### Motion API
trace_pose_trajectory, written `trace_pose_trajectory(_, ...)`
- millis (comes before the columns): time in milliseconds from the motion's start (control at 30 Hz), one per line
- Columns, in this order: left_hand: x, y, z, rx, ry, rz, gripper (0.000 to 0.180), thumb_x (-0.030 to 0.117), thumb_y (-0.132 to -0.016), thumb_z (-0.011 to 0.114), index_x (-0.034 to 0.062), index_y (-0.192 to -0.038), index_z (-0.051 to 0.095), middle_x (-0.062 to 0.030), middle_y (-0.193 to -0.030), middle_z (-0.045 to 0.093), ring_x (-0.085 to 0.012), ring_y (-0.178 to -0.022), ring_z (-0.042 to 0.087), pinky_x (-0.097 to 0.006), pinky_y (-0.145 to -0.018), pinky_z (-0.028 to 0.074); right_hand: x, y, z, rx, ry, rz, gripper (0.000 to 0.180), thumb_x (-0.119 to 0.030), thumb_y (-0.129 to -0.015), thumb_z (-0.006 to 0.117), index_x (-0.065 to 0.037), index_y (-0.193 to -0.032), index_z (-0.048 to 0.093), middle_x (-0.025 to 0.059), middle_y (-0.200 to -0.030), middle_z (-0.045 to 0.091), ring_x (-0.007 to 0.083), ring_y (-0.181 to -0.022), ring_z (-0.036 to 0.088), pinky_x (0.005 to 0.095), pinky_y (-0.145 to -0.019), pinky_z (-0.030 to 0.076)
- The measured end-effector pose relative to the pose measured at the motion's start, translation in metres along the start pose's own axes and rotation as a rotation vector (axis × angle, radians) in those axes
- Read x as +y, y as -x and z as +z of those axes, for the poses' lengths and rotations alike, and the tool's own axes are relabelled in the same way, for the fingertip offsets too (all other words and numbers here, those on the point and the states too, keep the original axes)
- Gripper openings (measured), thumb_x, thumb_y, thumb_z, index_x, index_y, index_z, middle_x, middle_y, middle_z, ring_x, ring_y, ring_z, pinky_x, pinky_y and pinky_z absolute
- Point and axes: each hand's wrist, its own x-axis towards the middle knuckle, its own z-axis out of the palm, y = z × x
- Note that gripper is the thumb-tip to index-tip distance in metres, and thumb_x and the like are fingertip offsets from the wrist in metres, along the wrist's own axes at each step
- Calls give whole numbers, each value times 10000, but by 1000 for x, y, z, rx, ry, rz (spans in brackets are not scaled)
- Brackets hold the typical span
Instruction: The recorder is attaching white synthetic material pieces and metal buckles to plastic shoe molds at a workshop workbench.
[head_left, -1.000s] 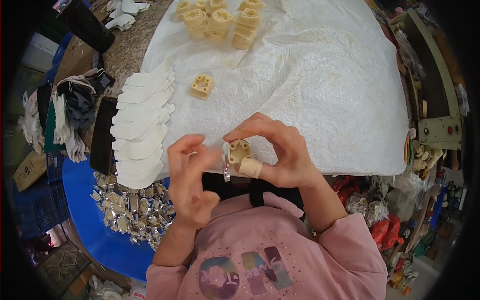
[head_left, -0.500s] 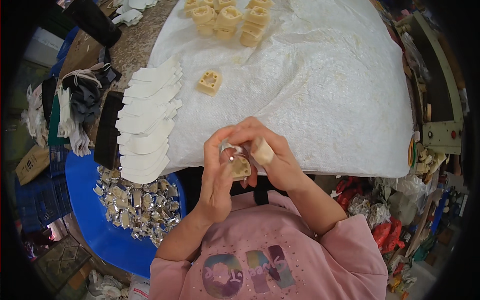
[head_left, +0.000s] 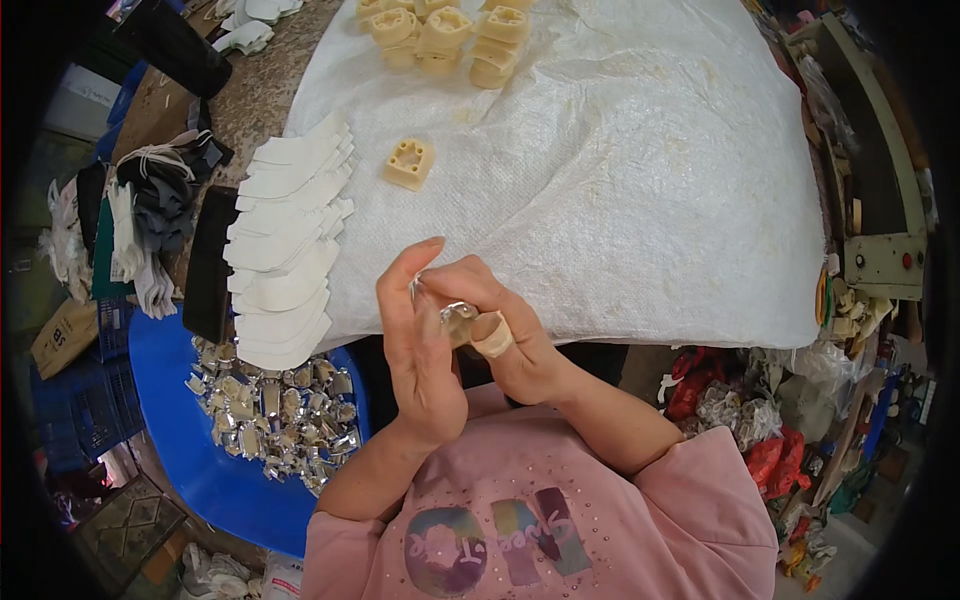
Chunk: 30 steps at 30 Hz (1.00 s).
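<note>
Both bare hands work a small cream piece with a shiny silver covering, close above the near table edge.

The step in hand looks like pressing the silver covering against the cream piece [head_left: 459, 318]; the next move seems to call for steady, even finger pressure. The right hand [head_left: 510, 345], its thumb wearing a beige sleeve [head_left: 492, 336], grasps the piece; the left hand [head_left: 420, 350] cups it, fingers extended, though whether it grips I cannot tell. White woven plastic sheeting [head_left: 640, 200] covers the table, bearing a lone cream block with holes [head_left: 405, 172], stacked cream blocks [head_left: 497, 50] and fanned white curved sheets [head_left: 285, 250]. A blue plastic tub [head_left: 180, 450] of silver-and-cream pieces [head_left: 275, 400] sits left; a pale metal cabinet [head_left: 882, 265] stands right.
</note>
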Motion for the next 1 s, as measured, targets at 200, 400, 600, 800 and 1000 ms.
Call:
trace_pose_trajectory(200, 2, -1, 4, 59, 182, -116, 386, 162, -956, 316, -1, -1306, 328, -113, -1215, 440, -137, -986, 492, -272, -857, 420, -2, 3, 6, 121, -255, 58, 318, -133, -939, 423, -30, -1225, 516, 143, -1083, 522, 263, -998, 493, 342, -871, 395)
trace_pose_trajectory(400, -4, 4, -3, -79, 218, -132, 451, 233, -970, 317, 44, -1374, 253, -95, -1158, 475, -132, -931, 504, -279, -822, 429, 0, 0, 4, 112, 129, -103, 334, -82, -918, 418, -27, -1236, 503, 123, -1041, 520, 253, -889, 529, 329, -793, 431)
trace_pose_trajectory(600, -3, -8, -10, -137, 738, -292, 612, 469, -975, 277, 140, -1466, 118, -93, -991, 570, -142, -765, 545, -280, -623, 459, -18, -3, -8, 86, -79, 311, 329, -174, -959, 448, -39, -1254, 501, 103, -956, 506, 195, -800, 551, 295, -689, 454)
trace_pose_trajectory(800, -9, -12, -12, -165, 35, 9, 804, 546, -939, 359, -18, -1429, 59, -138, -938, 552, -153, -695, 518, -268, -570, 422, -31, -20, -19, -26, 774, 52, 293, -233, -870, 611, -14, -1064, 585, 110, -798, 522, 243, -660, 574, 353, -608, 468)
trace_pose_trajectory(1000, 0, -8, -23, -263, -205, -6, 603, 260, -889, 625, -39, -1317, 324, -128, -964, 573, -181, -879, 590, -281, -750, 474, -21, -12, -25, 123, 418, 6, 243, -191, -845, 616, 14, -971, 583, 135, -791, 553, 272, -675, 565, 321, -613, 449)
